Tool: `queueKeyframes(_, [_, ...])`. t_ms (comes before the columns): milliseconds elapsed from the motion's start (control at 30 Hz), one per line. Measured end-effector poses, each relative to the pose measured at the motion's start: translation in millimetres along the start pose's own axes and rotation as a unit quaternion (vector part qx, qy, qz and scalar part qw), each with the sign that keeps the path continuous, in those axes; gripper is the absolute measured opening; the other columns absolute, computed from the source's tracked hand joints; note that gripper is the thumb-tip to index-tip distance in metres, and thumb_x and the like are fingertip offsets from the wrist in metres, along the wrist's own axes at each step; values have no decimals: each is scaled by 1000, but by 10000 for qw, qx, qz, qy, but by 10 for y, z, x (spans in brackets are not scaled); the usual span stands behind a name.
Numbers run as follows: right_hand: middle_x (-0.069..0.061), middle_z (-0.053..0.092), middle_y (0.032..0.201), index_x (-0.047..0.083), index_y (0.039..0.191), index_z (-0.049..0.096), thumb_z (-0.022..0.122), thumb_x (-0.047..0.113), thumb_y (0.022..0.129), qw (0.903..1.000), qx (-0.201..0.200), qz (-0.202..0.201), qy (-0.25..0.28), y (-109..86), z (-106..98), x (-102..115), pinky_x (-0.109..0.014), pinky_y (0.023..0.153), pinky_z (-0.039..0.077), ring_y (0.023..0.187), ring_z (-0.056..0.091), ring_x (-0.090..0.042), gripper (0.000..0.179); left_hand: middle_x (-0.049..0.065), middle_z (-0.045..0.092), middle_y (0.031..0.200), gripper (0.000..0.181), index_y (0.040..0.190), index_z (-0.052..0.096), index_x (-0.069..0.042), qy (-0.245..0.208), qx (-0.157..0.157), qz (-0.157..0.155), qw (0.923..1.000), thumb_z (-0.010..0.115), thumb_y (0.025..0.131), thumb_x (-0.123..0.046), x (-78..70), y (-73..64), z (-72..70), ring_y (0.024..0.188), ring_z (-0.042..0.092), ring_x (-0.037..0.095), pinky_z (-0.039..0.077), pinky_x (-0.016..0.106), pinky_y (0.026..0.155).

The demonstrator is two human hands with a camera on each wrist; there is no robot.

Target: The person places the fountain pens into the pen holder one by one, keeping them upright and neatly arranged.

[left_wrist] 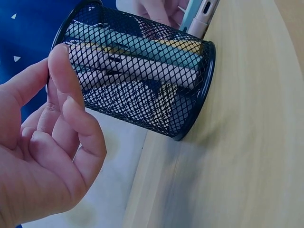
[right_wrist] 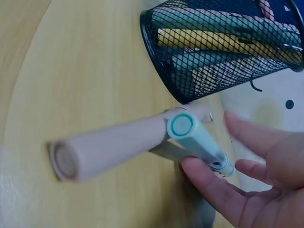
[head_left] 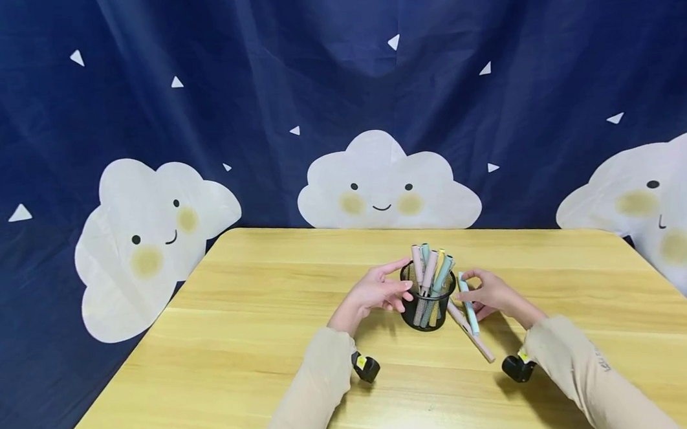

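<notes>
A black mesh pen cup (head_left: 409,313) stands upright on the table, holding several pink, teal and yellow pens (head_left: 429,271). At its left side my left hand (head_left: 377,292) pinches the rim between thumb and fingers, the other fingers loosely bent. To the right of the cup lie a light blue pen (right_wrist: 202,142) and a pink pen (right_wrist: 114,147), the blue one crossing the pink. My right hand (head_left: 493,294) is over the blue pen, a fingertip against its side and the thumb apart from it in the right wrist view.
The wooden table (head_left: 238,323) runs back to a dark blue curtain (head_left: 244,103) with smiling white clouds (head_left: 385,173). A small black camera (head_left: 366,367) is strapped at the left wrist, and another camera (head_left: 517,368) at the right.
</notes>
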State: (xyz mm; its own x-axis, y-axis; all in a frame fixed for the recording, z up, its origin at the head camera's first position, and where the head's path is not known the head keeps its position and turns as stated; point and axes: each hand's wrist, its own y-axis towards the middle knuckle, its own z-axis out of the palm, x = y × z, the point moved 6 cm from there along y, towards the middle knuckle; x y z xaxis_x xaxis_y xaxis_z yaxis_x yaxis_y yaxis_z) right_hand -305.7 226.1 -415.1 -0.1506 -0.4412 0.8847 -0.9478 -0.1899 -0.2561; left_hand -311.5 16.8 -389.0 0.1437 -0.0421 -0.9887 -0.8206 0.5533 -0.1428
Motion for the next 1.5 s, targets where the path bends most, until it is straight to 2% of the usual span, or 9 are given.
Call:
queueKeyframes(100, [-12, 50, 70, -7, 124, 29, 61, -1, 82, 9999, -91, 7, -108, -3, 0, 13, -34, 50, 52, 53, 53, -15, 53, 9, 65, 73, 58, 139, 34, -21, -22, 32, 0, 10000, 58, 87, -8, 0, 6, 9, 46, 56, 11, 40, 18, 42])
queueKeyframes(233, [-14, 52, 78, -8, 130, 24, 56, -9, 81, 10000, 19, -51, -32, -21, 2, 35, -34, 51, 51, 56, 54, -16, 58, 8, 65, 73, 58, 138, 34, -22, -29, 42, -26, 10000, 58, 87, -8, 6, 16, 6, 45, 56, 11, 40, 19, 42])
queueKeyframes(433, [-15, 52, 81, -8, 137, 11, 49, -14, 81, 9985, 289, -145, 439, -50, -9, 45, -36, 54, 52, 60, 54, -17, 67, 8, 65, 72, 58, 138, 34, -22, -32, 48, -8, 10000, 57, 87, -8, 3, 14, 7, 45, 56, 11, 40, 19, 42])
queueKeyframes(667, [-15, 53, 84, -5, 139, 6, 49, -13, 83, 9949, 392, -269, 890, -89, -72, 31, -38, 59, 53, 67, 57, -18, 71, 7, 65, 72, 60, 139, 34, -22, -43, 84, -31, 10000, 59, 86, -9, 0, 3, 9, 46, 56, 11, 40, 18, 42])
queueKeyframes(967, [-14, 55, 88, -2, 140, 1, 49, -10, 85, 9865, 463, -747, 1381, -189, -176, 145, -37, 62, 53, 70, 60, -19, 74, 19, 65, 82, 59, 138, 34, -21, -95, 121, -50, 9999, 58, 86, -8, 12, 12, -1, 45, 56, 11, 41, 18, 41])
queueKeyframes(1267, [-8, 54, 86, -3, 140, 0, 51, -9, 84, 9780, 228, -1096, 1762, -246, -264, 281, -35, 61, 53, 77, 63, -21, 76, 13, 65, 77, 59, 139, 33, -21, -94, 114, -42, 9999, 58, 86, -9, 15, 17, 0, 45, 56, 11, 41, 17, 41])
queueKeyframes(1500, [-7, 56, 82, 6, 142, -6, 50, -12, 83, 9630, 258, -1302, 2347, -309, -304, 403, -36, 60, 53, 75, 64, -24, 84, 9, 65, 73, 59, 139, 33, -20, -127, 162, -52, 9998, 58, 86, -9, 13, 20, 1, 45, 56, 11, 41, 17, 41])
